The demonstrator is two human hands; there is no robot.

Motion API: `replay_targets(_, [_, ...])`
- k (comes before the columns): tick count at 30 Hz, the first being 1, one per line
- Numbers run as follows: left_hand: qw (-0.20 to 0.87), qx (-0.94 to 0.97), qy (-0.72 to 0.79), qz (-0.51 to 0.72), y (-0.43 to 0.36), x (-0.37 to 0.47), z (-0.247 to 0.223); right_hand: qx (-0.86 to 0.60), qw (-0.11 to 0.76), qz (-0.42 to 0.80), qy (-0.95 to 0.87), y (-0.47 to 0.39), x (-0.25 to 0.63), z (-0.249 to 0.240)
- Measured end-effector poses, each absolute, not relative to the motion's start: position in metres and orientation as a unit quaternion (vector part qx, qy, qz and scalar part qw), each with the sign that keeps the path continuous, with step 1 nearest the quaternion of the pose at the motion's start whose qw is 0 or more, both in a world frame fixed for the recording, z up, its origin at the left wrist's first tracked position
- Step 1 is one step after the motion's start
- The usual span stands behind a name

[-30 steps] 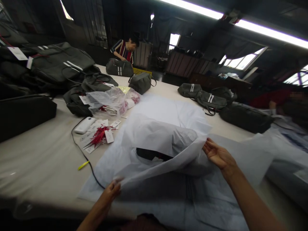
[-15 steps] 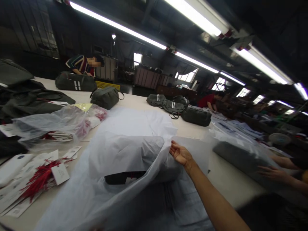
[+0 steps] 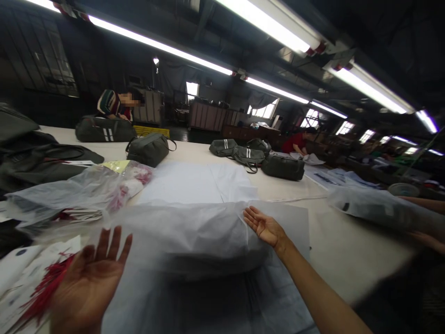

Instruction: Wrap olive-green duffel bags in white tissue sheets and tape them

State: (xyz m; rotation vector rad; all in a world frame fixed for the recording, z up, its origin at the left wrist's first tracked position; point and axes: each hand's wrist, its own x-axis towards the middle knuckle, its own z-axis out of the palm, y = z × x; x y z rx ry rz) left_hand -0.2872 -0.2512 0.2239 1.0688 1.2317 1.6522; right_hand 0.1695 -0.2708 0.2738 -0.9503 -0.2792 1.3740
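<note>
A dark bag lies inside a translucent plastic bag (image 3: pixel 198 227) in front of me, and only its dim shape shows through the film. My right hand (image 3: pixel 264 227) rests with its fingers stretched out against the right end of the plastic bag. On the left, my left hand (image 3: pixel 92 273) is raised palm up, fingers spread, holding nothing and slightly blurred. Beneath and behind the wrapped bag lie more flat plastic bags (image 3: pixel 194 181). Near my left hand are white hang tags with red strings (image 3: pixel 45 283).
Dark green bags (image 3: pixel 149 149) stand along the table (image 3: pixel 187 150), with more bags (image 3: pixel 283 167) farther right. A clear bag of tags (image 3: pixel 79 185) lies left. At right, a co-worker's hands hold another wrapped bag (image 3: pixel 382 213). Two other people bend over work farther back.
The plastic now covers the opening where the dark bag and its tag showed. My left hand has come into view. My right hand's fingers have straightened. The co-worker's wrapped bag has shifted.
</note>
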Motion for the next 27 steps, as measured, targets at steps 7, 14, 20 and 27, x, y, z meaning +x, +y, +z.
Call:
replay_targets(7, [0.294,0.485,0.562,0.602,-0.197,-0.241,0.253,-0.426,0.66,0.607,-0.118,-0.273,0.17,0.273])
replay_targets(14, [0.192,0.853,0.443,0.2,-0.163,-0.168,0.291,-0.443,0.659,0.597,-0.116,-0.275,0.166,0.278])
replay_targets(20, [0.231,0.854,0.443,0.144,-0.158,-0.159,0.303,-0.435,0.665,0.596,-0.115,-0.277,0.165,0.277])
replay_targets(27, [0.094,0.874,0.452,0.152,-0.152,-0.145,0.32,-0.408,0.674,0.606,-0.112,-0.279,0.167,0.275])
